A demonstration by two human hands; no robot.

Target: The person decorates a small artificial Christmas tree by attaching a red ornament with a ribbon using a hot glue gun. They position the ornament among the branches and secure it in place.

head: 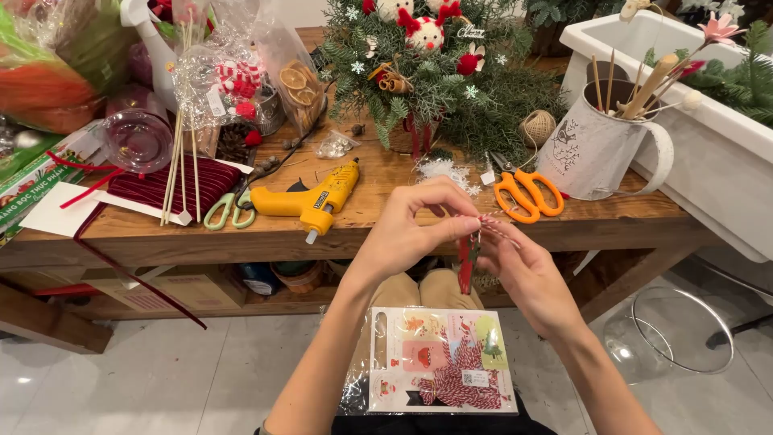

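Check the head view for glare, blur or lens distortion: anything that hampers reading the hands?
Head view: even indoor light and soft shadows; both hands, left hand and right hand, are sharp, the red-and-white twine slightly soft. Glare on the cellophane bags and glossy floor. Wide-angle bending tilts the white planter at the edge.

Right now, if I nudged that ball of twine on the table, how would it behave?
The ball of twine is round and sits loose on the wooden table, so it would probably roll. It looks light, being wound string. It may not travel far: the white metal pitcher and the greenery arrangement stand close on either side.
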